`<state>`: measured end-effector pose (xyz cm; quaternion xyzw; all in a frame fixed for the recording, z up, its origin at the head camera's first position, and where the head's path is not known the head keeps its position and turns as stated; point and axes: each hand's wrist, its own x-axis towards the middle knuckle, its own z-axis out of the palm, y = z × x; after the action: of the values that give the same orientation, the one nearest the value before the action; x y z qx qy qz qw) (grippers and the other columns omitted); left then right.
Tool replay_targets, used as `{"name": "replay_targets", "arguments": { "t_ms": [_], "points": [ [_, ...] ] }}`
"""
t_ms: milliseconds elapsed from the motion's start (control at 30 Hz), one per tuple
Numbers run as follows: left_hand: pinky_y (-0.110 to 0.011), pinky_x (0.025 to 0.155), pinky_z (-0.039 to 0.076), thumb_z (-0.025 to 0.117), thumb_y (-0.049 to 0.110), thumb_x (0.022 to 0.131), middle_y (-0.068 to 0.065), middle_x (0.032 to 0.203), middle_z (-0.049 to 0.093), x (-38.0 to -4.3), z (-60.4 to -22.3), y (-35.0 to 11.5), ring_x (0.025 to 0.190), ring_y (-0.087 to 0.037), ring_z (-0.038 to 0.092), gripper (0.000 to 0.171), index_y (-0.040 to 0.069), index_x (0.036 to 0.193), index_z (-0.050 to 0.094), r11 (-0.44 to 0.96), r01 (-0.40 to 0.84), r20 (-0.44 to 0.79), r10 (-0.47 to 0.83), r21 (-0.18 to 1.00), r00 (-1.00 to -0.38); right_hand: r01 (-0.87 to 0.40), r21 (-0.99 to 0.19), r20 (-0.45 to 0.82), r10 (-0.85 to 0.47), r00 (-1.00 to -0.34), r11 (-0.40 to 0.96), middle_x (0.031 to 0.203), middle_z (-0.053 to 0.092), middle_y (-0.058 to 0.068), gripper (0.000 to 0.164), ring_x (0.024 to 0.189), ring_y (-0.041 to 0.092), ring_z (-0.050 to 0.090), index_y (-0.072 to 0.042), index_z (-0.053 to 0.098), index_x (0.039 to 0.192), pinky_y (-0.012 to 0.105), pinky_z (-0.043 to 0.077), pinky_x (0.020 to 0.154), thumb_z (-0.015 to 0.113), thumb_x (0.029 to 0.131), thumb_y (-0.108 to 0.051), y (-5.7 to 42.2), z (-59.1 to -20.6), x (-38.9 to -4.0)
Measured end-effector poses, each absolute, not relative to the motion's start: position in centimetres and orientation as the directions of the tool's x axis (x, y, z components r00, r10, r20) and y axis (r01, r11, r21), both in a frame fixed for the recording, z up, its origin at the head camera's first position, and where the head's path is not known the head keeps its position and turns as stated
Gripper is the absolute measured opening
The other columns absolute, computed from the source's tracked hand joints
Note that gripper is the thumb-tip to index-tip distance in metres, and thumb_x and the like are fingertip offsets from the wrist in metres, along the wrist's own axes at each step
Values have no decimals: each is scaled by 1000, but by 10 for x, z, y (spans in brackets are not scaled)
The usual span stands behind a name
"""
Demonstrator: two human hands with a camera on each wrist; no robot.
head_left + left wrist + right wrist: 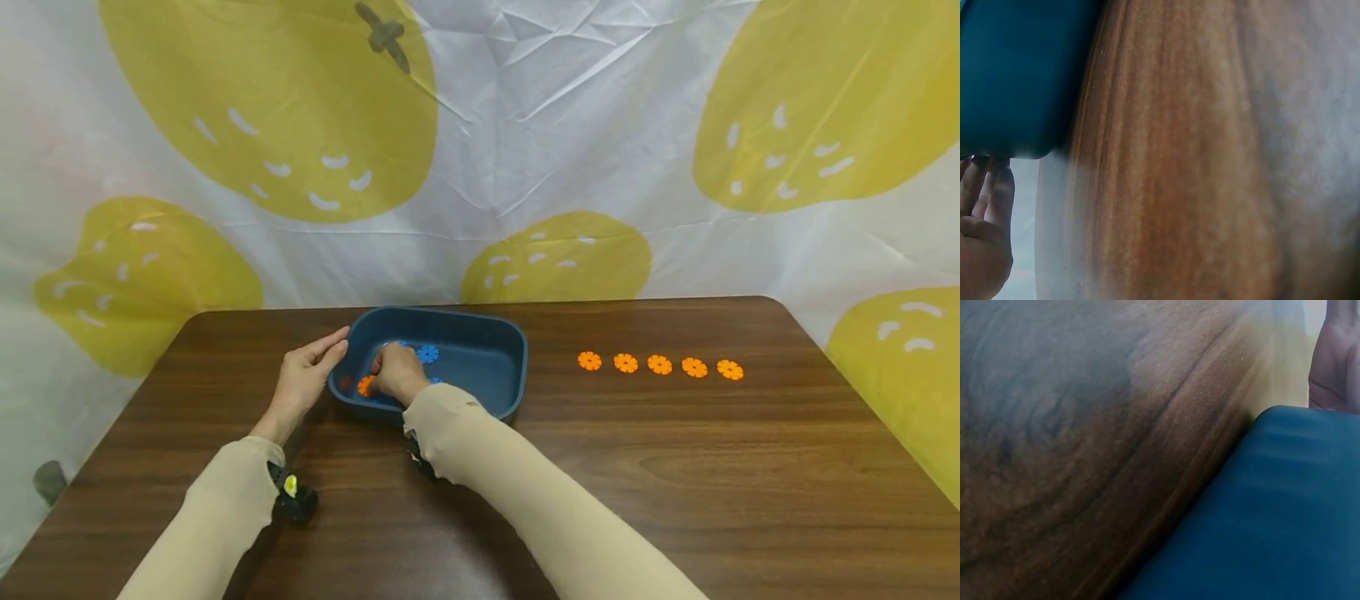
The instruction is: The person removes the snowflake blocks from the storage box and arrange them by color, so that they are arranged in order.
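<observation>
The right hand (399, 372) reaches down inside a dark blue rectangular tray with rounded corners (480, 321), its fingers curled at a notched, flower-like orange disc (365, 386) near the tray's left end (whether they pinch it, I cannot tell). The left hand (303, 371) steadies the tray's left end from outside, its fingers extended and their tips touching the wall.

Also in the tray are three notched blue discs (427, 355) that can be counted, two of them partly hidden by the right hand and its wrist. A dull red round patch (345, 382) shows at the left end (a disc or a reflection, I cannot tell which).

Two beige sleeves (517, 475) cover the forearms, and a black wrist device (296, 496) with a yellow-green spot sits at the left wrist.

Right of the tray, well apart from it, five bright orange notched discs (660, 365) lie in one row on the brown wood-grain table (675, 467). Behind hangs a white cloth (570, 142) printed with five yellow fruit shapes.
</observation>
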<state>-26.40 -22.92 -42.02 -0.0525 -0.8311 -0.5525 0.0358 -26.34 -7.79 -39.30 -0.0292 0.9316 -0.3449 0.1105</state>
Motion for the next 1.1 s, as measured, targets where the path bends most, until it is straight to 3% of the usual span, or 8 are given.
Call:
{"name": "replay_targets", "arguments": {
  "t_ms": [333,600,833,1000,1100],
  "points": [
    [-7,85,40,55,33,96,-10,133,54,-264,-420,-230,115,-5,53,45,9,134,54,383,132,124,44,914,-991,-34,-608,-169,-171,-971,793,76,55,0,21,71,13,49,-7,62,81,23,42,63,81,74,-11,-78,-392,-263],
    [-6,84,40,55,34,95,-9,133,54,-263,-419,-229,122,-21,51,45,10,134,53,375,136,126,53,917,-991,-34,-603,-176,-174,-969,797,75,54,0,22,72,14,50,-9,59,81,24,42,63,80,74,-11,-78,-394,-264],
    [-6,83,41,55,31,95,-9,132,55,-264,-420,-229,114,-5,53,44,9,133,54,389,147,141,45,909,-989,-54,-596,-157,-183,-971,801,80,58,1,22,77,15,54,-7,63,89,25,46,69,80,75,-11,-77,-396,-264],
    [-6,84,40,54,34,96,-10,134,54,-263,-420,-229,122,-21,51,46,9,134,53,389,147,137,53,910,-989,-48,-619,-153,-180,-972,784,75,53,0,19,73,15,50,-8,60,82,25,43,66,78,76,-9,-76,-397,-264],
    [-6,85,39,54,35,96,-10,135,53,-262,-419,-230,124,-24,49,47,10,135,52,390,145,133,58,909,-989,-39,-634,-158,-179,-971,772,75,52,-1,18,71,14,49,-9,58,81,25,43,64,76,78,-8,-76,-397,-263]
  ]
}}
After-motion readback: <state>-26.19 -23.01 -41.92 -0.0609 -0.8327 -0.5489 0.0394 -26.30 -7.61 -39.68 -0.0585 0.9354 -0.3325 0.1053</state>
